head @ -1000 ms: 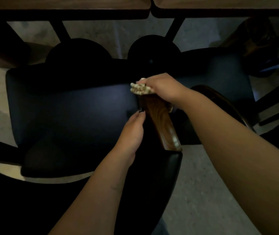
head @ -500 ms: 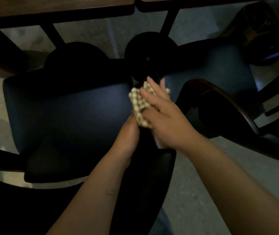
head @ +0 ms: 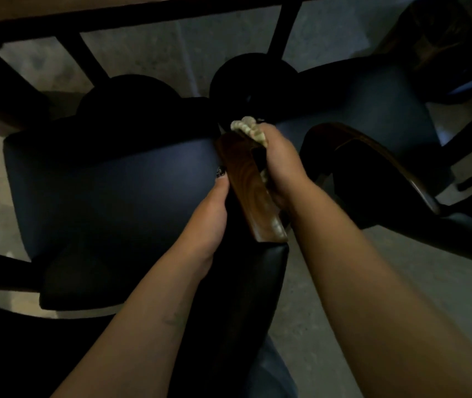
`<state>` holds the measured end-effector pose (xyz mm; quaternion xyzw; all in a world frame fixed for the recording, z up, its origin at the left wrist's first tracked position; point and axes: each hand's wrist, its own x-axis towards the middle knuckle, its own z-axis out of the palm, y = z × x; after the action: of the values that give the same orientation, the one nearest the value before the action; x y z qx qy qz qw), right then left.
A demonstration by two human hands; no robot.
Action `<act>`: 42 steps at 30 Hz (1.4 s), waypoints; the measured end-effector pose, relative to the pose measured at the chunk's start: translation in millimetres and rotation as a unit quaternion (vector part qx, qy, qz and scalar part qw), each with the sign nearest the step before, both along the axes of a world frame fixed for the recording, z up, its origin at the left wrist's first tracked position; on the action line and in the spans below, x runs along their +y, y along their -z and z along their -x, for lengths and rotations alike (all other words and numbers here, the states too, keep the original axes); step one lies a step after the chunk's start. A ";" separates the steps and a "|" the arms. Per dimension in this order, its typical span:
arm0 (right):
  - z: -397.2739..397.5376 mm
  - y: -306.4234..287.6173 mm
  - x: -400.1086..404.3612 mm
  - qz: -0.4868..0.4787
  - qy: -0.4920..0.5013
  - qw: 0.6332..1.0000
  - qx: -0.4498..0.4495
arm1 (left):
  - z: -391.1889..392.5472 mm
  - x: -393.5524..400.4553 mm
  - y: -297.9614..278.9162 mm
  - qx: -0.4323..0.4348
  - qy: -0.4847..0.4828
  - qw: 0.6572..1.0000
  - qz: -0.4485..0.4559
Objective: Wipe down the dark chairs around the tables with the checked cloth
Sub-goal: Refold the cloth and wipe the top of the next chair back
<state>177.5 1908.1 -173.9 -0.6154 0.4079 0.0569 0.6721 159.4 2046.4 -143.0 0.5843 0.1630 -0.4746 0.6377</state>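
A dark padded chair [head: 108, 191] fills the middle of the view, seen from above. Its brown wooden armrest [head: 250, 193] runs from the centre toward me. My right hand [head: 282, 165] grips the right side of that armrest with the checked cloth [head: 250, 130] bunched under its fingers at the far end. My left hand [head: 210, 216] rests against the left side of the armrest, thumb along the wood. Most of the cloth is hidden under my right hand.
A second dark chair [head: 372, 104] with a curved wooden armrest [head: 384, 162] stands close on the right. Table edges [head: 143, 12] run along the top, with black legs and round bases [head: 253, 79] beneath. Grey concrete floor [head: 329, 285] shows between the chairs.
My right hand with the cloth slid along the armrest, toward me and then back to its far end, uncovering the wood. My left hand stayed on the armrest's left side.
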 end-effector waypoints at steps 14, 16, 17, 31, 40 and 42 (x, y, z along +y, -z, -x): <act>-6.3 -15.1 8.5 0.101 -0.090 0.978 -0.161 | 1.8 -3.3 1.8 -0.079 0.022 0.996 -0.044; 2.7 -21.7 8.7 0.159 -0.157 0.957 -0.185 | 0.9 -1.3 0.0 -0.092 0.038 0.993 -0.068; 7.4 -25.6 8.4 0.184 -0.204 0.944 -0.182 | 0.1 -0.4 -0.6 -0.096 0.044 0.991 -0.080; 83.1 -85.6 48.6 0.382 -0.313 0.859 -0.135 | 14.5 32.9 -33.5 -0.285 0.271 0.890 -0.231; 137.1 -108.0 76.5 0.418 -0.336 0.835 -0.120 | 92.1 130.8 -77.0 -0.389 0.323 0.837 -0.207; 130.6 -108.9 70.5 0.408 -0.355 0.835 -0.102 | 90.3 134.8 -75.2 -0.367 0.293 0.864 -0.184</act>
<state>46.9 1978.5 -65.0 -0.9386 0.0766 0.0575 0.3313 69.1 2181.2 -67.8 0.8440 -0.1770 -0.3519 0.3641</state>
